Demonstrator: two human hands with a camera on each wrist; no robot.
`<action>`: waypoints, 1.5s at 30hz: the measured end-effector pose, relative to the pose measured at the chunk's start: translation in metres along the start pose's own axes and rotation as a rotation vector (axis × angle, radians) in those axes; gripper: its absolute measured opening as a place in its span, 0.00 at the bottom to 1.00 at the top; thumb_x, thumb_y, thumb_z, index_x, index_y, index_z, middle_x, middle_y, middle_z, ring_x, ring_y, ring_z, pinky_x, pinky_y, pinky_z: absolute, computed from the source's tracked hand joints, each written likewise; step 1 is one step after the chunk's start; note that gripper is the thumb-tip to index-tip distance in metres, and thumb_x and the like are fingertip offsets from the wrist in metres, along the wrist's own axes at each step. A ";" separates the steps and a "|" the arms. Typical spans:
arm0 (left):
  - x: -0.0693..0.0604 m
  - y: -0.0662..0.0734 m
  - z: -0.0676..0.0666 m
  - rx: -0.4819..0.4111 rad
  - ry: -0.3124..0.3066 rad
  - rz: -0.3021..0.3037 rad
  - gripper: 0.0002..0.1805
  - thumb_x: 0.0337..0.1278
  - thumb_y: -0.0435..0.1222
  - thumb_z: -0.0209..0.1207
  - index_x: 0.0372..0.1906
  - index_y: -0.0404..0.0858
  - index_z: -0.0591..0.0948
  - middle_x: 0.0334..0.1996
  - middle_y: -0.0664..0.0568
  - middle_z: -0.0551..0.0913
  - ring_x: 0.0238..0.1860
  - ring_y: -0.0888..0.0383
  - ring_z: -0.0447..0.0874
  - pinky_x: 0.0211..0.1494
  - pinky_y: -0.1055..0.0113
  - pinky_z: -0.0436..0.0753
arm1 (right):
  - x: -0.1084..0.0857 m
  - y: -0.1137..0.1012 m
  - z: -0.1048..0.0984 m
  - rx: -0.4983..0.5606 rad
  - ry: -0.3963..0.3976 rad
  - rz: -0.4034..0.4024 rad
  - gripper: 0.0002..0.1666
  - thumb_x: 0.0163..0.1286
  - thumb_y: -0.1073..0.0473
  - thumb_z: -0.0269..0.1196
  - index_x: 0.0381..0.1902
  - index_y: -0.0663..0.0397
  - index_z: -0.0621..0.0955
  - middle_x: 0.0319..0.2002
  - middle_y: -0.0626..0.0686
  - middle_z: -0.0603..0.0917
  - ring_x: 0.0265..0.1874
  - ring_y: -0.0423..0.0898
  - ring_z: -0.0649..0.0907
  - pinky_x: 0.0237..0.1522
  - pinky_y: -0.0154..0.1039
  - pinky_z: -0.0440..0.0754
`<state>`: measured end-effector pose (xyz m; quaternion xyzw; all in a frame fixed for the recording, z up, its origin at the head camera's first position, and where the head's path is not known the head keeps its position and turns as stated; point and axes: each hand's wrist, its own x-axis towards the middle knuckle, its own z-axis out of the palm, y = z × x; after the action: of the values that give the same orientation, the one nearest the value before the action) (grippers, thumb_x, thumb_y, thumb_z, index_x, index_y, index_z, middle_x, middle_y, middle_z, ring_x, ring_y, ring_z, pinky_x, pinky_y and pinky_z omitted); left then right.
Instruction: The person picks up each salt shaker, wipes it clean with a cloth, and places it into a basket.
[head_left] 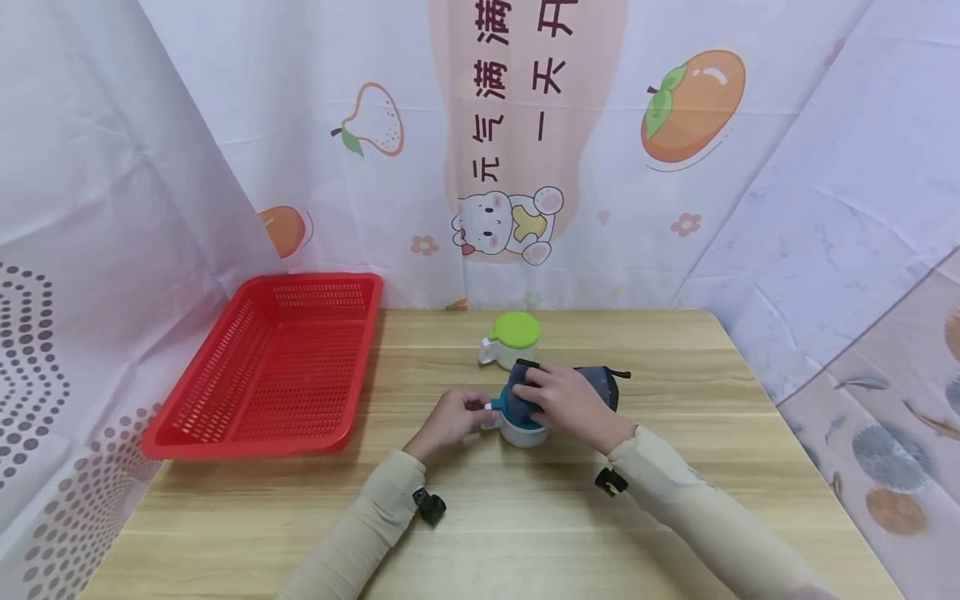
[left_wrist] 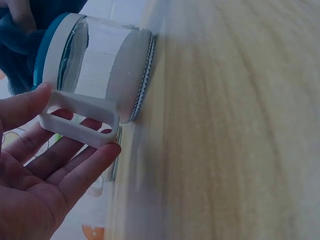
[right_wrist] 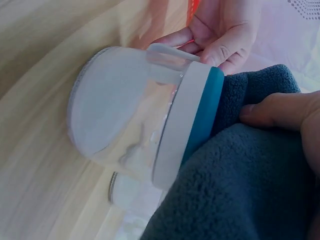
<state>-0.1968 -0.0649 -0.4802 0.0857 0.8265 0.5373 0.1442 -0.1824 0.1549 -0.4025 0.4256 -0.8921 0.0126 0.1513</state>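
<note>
Gripping the blue cloth [right_wrist: 225, 185] with the fingers of the right hand [head_left: 566, 404], and pressing it against the teal lid [right_wrist: 206, 107]. Pinching the white handle [left_wrist: 75, 132] with the left hand [head_left: 457, 417], with the thumb near the lid end and the other fingers behind.

To wipe well (apparently the step in hand, judging by the cloth on the lid), spread the cloth flat under the fingertips, press lightly and evenly, and follow the round rim. Hold firm at the handle meanwhile, to stop the clear jar [right_wrist: 110, 100] from spinning or tipping under sideways pressure. Rotate by the handle to reach the far side, rather than stretching the right wrist across.

Leave the jar standing upright on the desk [head_left: 510, 525], around the middle. Just behind, watch for the green-lidded jar [head_left: 516, 331], close enough to catch a loose fold. To the right, mind the dark end with a black loop [head_left: 603, 383] (perhaps part of the same cloth; hard to tell). To the left, allow for the red basket [head_left: 247, 447], well apart from the jar. At the far edge, expect the printed curtain [head_left: 375, 217]. For wider strokes, use the bare desk in front and to the right.
</note>
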 end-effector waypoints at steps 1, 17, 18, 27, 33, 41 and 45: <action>0.000 0.000 0.000 0.012 -0.005 0.010 0.07 0.58 0.38 0.65 0.37 0.39 0.86 0.34 0.52 0.84 0.34 0.61 0.78 0.37 0.68 0.81 | 0.002 0.000 0.000 -0.004 -0.008 0.000 0.23 0.55 0.52 0.74 0.50 0.48 0.85 0.44 0.52 0.84 0.47 0.50 0.82 0.50 0.45 0.83; 0.002 0.003 -0.004 0.074 -0.038 0.053 0.05 0.59 0.37 0.62 0.32 0.39 0.85 0.29 0.54 0.80 0.32 0.59 0.75 0.34 0.68 0.76 | 0.026 0.006 0.007 -0.063 -0.020 -0.002 0.20 0.60 0.52 0.71 0.50 0.48 0.84 0.43 0.51 0.83 0.43 0.47 0.82 0.48 0.42 0.84; 0.001 0.003 -0.004 0.075 -0.039 0.052 0.05 0.60 0.37 0.62 0.32 0.39 0.85 0.29 0.54 0.80 0.32 0.59 0.75 0.34 0.69 0.76 | 0.027 0.006 0.007 -0.067 -0.024 0.004 0.20 0.60 0.52 0.71 0.50 0.48 0.84 0.43 0.51 0.83 0.43 0.47 0.82 0.48 0.42 0.84; 0.002 0.002 -0.004 0.037 -0.050 0.031 0.06 0.59 0.38 0.63 0.34 0.39 0.85 0.31 0.53 0.81 0.33 0.59 0.76 0.36 0.69 0.78 | 0.029 0.015 0.013 -0.095 0.007 0.081 0.20 0.58 0.54 0.72 0.49 0.51 0.85 0.42 0.53 0.84 0.39 0.49 0.80 0.42 0.42 0.84; 0.002 -0.001 -0.004 0.007 -0.049 0.028 0.08 0.59 0.39 0.64 0.35 0.38 0.85 0.32 0.53 0.82 0.33 0.59 0.77 0.36 0.68 0.79 | 0.023 0.021 0.012 -0.060 -0.011 0.159 0.19 0.59 0.55 0.71 0.49 0.51 0.85 0.42 0.53 0.83 0.38 0.49 0.79 0.41 0.43 0.85; 0.001 -0.002 -0.003 0.000 -0.030 0.004 0.09 0.58 0.40 0.65 0.38 0.38 0.85 0.35 0.52 0.83 0.34 0.59 0.78 0.37 0.67 0.81 | 0.010 0.028 0.010 0.029 -0.018 0.227 0.20 0.57 0.59 0.72 0.49 0.54 0.85 0.42 0.55 0.83 0.38 0.50 0.79 0.41 0.44 0.85; 0.001 -0.002 -0.003 0.027 -0.017 0.016 0.09 0.58 0.41 0.64 0.37 0.40 0.85 0.35 0.52 0.82 0.36 0.58 0.77 0.38 0.67 0.78 | 0.003 0.029 0.009 0.038 -0.015 0.245 0.21 0.56 0.59 0.72 0.49 0.54 0.85 0.40 0.55 0.83 0.36 0.49 0.79 0.38 0.44 0.84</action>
<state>-0.1983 -0.0676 -0.4812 0.0986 0.8318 0.5265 0.1457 -0.2090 0.1697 -0.4074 0.3165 -0.9381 0.0447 0.1338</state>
